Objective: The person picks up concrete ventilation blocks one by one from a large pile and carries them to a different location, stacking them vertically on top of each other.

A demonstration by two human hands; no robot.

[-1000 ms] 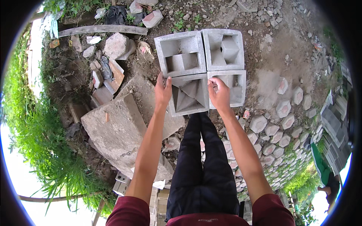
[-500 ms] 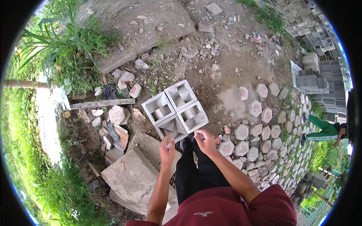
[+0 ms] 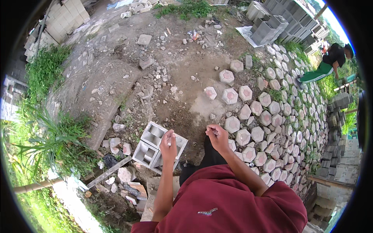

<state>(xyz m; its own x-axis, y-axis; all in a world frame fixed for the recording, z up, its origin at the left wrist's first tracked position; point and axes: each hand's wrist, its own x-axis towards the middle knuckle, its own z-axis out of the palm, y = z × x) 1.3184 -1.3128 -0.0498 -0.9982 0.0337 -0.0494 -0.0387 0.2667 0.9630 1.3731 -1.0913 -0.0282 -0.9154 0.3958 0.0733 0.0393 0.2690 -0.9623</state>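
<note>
While both hands hang empty, left hand [image 3: 168, 145] loosely open and right hand [image 3: 217, 136] half curled, the grey hollow blocks [image 3: 157, 147] sit packed tight on the dirt at lower centre, probably squared up against each other so they stay put.

The left hand [image 3: 168, 144] covers part of the grey hollow blocks [image 3: 155, 147] at about seven o'clock, hiding their right cells. Whether the right hand [image 3: 217, 136] holds anything cannot be told. At two o'clock, a bending person [image 3: 326, 64] is too small to make out.
</note>
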